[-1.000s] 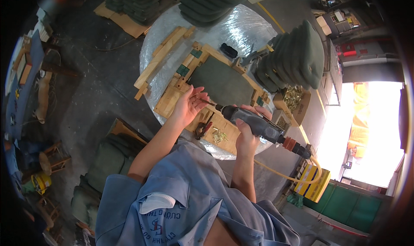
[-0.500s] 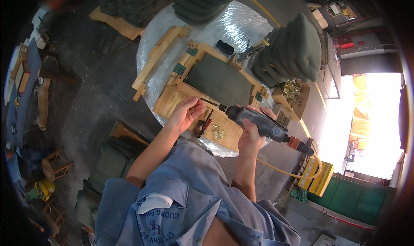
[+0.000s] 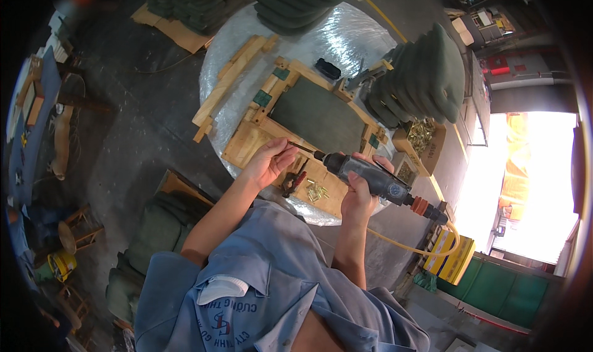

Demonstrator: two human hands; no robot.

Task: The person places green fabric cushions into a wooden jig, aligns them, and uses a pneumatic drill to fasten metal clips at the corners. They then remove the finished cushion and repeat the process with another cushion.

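My right hand (image 3: 361,194) is wrapped around a dark grey air screwdriver (image 3: 377,180), whose long thin bit (image 3: 304,147) points left. At the bit's tip, my left hand (image 3: 272,161) is closed in a pinch; whatever small piece it holds there is hidden by the fingers. Below both hands lies a wooden jig (image 3: 250,143) framing a dark green padded panel (image 3: 318,115). Loose brass-coloured inserts (image 3: 317,191) form a small pile on the jig's near board. Beside them rests a tool with red on its handle (image 3: 296,183).
Stacks of green padded panels (image 3: 420,74) stand right of and behind the jig on a round, plastic-wrapped table (image 3: 216,74). Wooden strips (image 3: 230,83) lie at its left. A carton of brass-coloured pieces (image 3: 426,148) sits at right. A yellow hose (image 3: 401,249) trails from the screwdriver.
The view has shifted slightly, so the table and jig sit a little lower and farther right. Both hands keep nearly the same pose around the screwdriver and its bit.
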